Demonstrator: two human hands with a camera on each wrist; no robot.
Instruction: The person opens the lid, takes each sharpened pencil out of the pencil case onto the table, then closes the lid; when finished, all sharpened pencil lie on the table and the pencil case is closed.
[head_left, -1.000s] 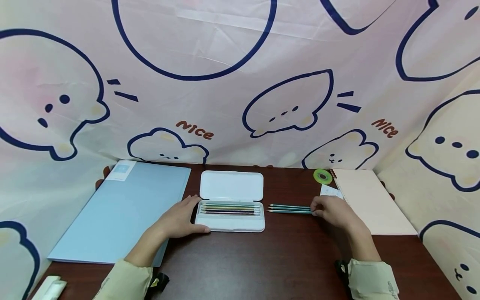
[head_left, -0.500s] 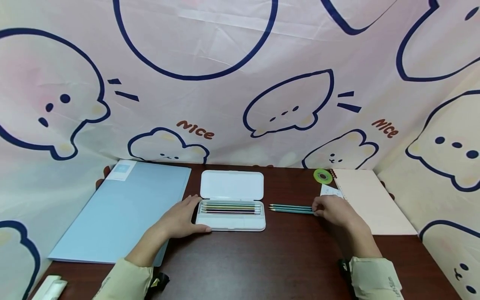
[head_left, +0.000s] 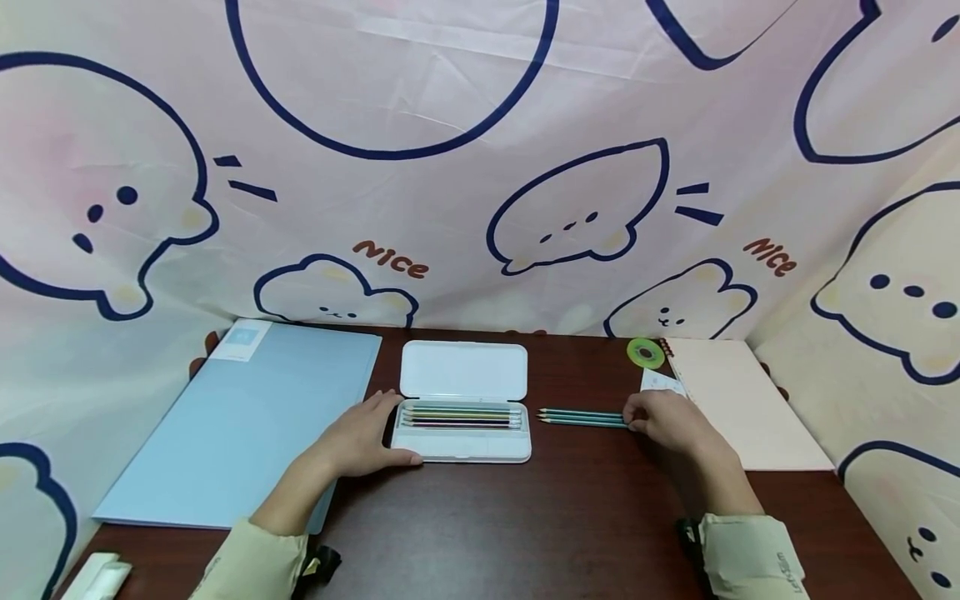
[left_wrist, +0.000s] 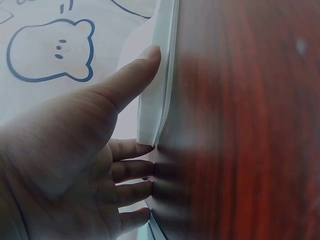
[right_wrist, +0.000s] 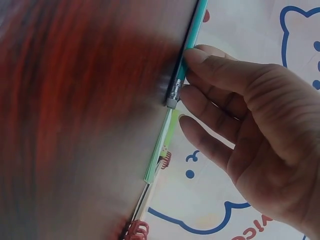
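A white pencil case (head_left: 461, 450) lies with its lid (head_left: 463, 371) folded back in the head view, and several pencils (head_left: 457, 417) rest inside it. My left hand (head_left: 360, 437) spans the case's left end, the thumb (left_wrist: 135, 75) on its front side and the index finger at its end in the left wrist view. To the right, a few teal pencils (head_left: 577, 417) lie side by side on the table, points toward the case. My right hand (head_left: 669, 421) pinches them near their eraser ends; the right wrist view shows one metal ferrule (right_wrist: 175, 89) close to the fingertips.
A large blue folder (head_left: 262, 425) lies at the left, partly under my left forearm. Beyond the right hand are a green tape roll (head_left: 632, 350), a small white card (head_left: 660, 381) and a spiral sketchbook (head_left: 750, 408). A white object (head_left: 97, 577) sits at the near left corner.
My right hand and the teal pencils have shifted very slightly to the right since a second ago. The left hand keeps its hold on the case.
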